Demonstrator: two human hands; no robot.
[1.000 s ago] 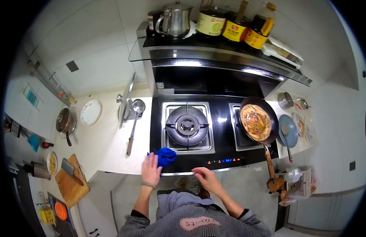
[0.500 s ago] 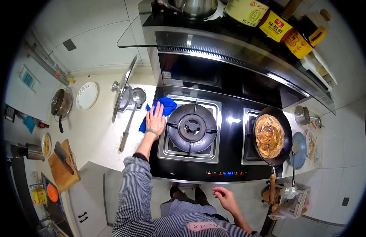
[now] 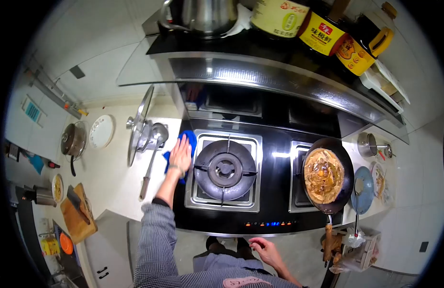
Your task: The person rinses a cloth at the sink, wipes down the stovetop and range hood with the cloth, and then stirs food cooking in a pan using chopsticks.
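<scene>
My left hand (image 3: 180, 156) lies flat on a blue cloth (image 3: 188, 139) at the left edge of the black stove top (image 3: 274, 163), fingers stretched forward. Just right of it is the left burner (image 3: 225, 170), with nothing on its grate. My right hand (image 3: 268, 251) hangs in front of the stove's front edge, fingers loosely bent and apart, holding nothing. A pan (image 3: 347, 185) holding a browned flat food (image 3: 323, 175) stands on the right burner, its wooden handle pointing toward me.
Left counter: ladle (image 3: 151, 165), upright glass lid (image 3: 141, 126), white plate (image 3: 102, 131), lidded pot (image 3: 74, 139), cutting board with knife (image 3: 74, 221). Right: blue plate (image 3: 364, 199), small metal pot (image 3: 367, 144). Above, the range hood (image 3: 260, 72) bears a kettle (image 3: 210, 17) and several bottles.
The camera view has shifted. My left hand still rests on the blue cloth, and less of the cloth shows beyond the fingers. My right hand stays before the stove.
</scene>
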